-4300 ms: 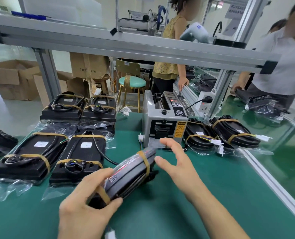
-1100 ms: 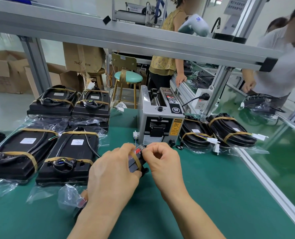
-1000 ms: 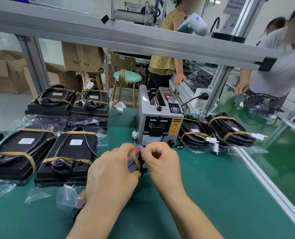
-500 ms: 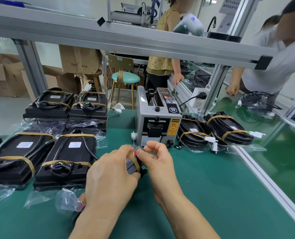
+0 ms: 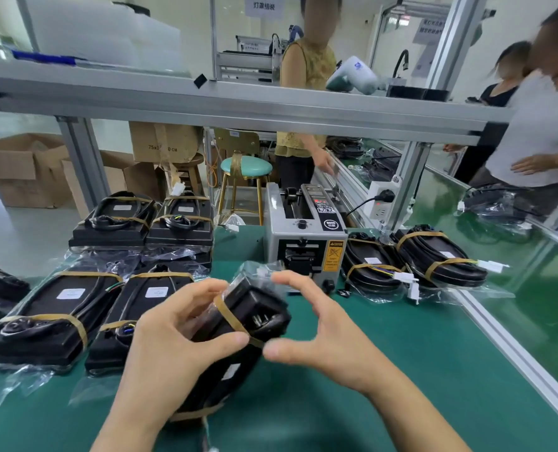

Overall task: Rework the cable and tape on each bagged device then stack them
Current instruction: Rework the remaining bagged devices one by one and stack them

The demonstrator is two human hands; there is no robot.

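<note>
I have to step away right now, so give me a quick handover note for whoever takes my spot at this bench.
Left hand grips the bagged device, tilted up off the green mat. Right hand is open beside it, touching nothing clearly.
One tape band crosses the device's top, another its lower end.
Taped devices lie at left, with two stacks behind. Two more sit right of the tape dispenser.
Left: finish this one, stack it, then probably the right-hand pair.
</note>
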